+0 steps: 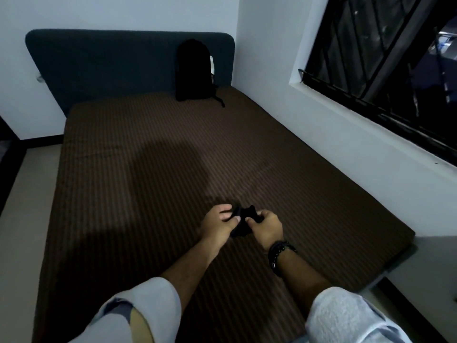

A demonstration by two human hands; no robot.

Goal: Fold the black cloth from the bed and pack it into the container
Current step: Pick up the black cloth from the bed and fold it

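Over the brown striped bed, left hand and right hand each pinch the bunched black cloth between them, a black backpack standing well apart against the headboard.

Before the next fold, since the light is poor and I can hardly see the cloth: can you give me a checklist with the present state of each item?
1. Both hands on the black cloth: ok, the left hand and the right hand each pinch it between them.
2. Cloth held over the bed: ok, though whether it touches the sheet cannot be told.
3. Fold neat and edges matched: cannot tell, the cloth is a dark bunch.
4. Container within reach: not ok, the only candidate, a black backpack, stands at the far headboard.
5. Backpack open to receive it: cannot tell.
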